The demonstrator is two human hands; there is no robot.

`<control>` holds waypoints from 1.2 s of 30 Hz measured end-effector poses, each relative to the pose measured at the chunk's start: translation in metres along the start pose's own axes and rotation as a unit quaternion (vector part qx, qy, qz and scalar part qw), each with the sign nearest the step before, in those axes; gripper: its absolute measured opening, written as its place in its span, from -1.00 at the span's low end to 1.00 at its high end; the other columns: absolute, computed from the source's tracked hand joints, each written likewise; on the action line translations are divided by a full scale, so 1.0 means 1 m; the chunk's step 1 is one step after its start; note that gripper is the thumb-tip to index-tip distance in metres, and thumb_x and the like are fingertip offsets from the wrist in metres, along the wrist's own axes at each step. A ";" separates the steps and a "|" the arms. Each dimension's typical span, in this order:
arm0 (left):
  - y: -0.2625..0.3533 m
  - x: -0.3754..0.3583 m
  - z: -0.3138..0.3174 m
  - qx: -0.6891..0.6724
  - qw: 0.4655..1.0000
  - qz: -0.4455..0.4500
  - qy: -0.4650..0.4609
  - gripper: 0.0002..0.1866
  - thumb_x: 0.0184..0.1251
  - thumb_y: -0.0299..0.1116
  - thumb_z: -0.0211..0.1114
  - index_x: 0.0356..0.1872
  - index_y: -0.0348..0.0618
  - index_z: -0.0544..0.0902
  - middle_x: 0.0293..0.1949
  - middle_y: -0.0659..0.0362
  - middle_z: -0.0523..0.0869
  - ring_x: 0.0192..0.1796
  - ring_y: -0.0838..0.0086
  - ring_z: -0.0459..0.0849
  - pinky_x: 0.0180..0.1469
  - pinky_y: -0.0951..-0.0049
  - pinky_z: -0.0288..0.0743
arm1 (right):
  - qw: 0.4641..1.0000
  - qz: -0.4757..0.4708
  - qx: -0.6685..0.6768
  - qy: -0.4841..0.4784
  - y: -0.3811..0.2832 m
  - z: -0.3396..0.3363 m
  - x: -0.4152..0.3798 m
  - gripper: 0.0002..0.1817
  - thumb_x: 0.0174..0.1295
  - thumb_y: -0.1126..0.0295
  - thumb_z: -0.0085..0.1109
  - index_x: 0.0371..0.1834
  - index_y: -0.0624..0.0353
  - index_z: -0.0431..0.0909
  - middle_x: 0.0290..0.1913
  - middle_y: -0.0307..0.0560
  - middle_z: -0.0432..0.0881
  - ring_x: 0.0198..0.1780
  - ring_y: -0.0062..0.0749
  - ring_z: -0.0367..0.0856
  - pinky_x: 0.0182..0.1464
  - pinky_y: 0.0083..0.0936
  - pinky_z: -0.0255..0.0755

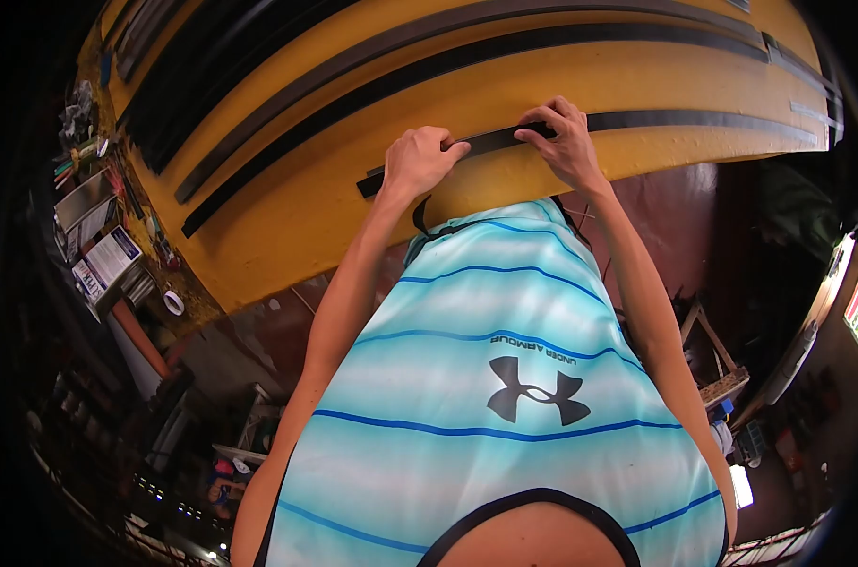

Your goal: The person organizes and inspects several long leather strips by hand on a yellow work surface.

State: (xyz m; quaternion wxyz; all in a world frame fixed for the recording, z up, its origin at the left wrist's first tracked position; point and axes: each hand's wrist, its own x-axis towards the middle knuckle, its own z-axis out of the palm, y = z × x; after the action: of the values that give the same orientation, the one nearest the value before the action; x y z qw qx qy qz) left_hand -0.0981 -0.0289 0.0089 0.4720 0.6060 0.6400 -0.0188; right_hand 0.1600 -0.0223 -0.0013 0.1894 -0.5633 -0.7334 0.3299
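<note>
A long, flat black strip (703,120) runs along the near edge of the yellow table (287,255). My left hand (420,161) is closed near the strip's left end, thumb and fingers pinching its edge. To the right, my right hand (563,144) curls its thumb and fingers around the same strip. Between both hands a short stretch of the strip shows, lying close to the tabletop. A thin dark curved piece (421,215) hangs at the table edge below my left hand; what it belongs to cannot be made out.
Several more long black strips (429,71) lie side by side farther back on the table. At the left stand a printed box (108,265), a roll of tape (173,302) and small clutter. A wooden stand (722,387) is on the floor at right.
</note>
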 end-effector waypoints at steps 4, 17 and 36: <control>0.001 -0.001 0.000 0.002 1.000 0.000 0.006 -0.59 0.38 0.04 0.31 -0.31 -0.12 0.82 -0.55 0.22 0.78 -0.37 0.35 0.77 -0.13 0.28 0.59 | 1.000 0.010 0.010 -0.005 -0.002 -0.002 0.002 -0.76 0.19 0.17 0.48 -0.19 0.03 0.75 -0.17 -0.16 0.54 0.03 -0.20 0.51 0.20 -0.26 0.29; 0.001 -0.001 0.003 0.003 1.000 -0.010 0.020 -0.58 0.38 0.07 0.31 -0.30 -0.10 0.83 -0.55 0.23 0.78 -0.36 0.36 0.77 -0.12 0.27 0.59 | 1.000 0.024 -0.006 0.002 0.001 0.004 0.003 -0.68 0.14 0.06 0.50 -0.23 0.04 0.75 -0.20 -0.15 0.50 -0.01 -0.24 0.49 0.18 -0.27 0.28; 0.007 -0.005 -0.001 -0.017 0.999 -0.028 0.007 -0.58 0.32 0.06 0.32 -0.33 -0.12 0.83 -0.48 0.14 0.80 -0.26 0.19 0.80 -0.09 0.19 0.62 | 0.999 0.024 -0.032 0.012 -0.003 0.006 0.005 -0.52 0.04 -0.12 0.55 -0.24 0.05 0.73 -0.21 -0.15 0.47 -0.03 -0.24 0.47 0.13 -0.25 0.24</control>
State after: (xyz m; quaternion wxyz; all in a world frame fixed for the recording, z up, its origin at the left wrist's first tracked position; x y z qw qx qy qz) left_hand -0.0941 -0.0297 0.0166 0.4771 0.5804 0.6597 -0.0173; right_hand 0.1523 -0.0195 -0.0036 0.1722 -0.5901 -0.7278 0.3040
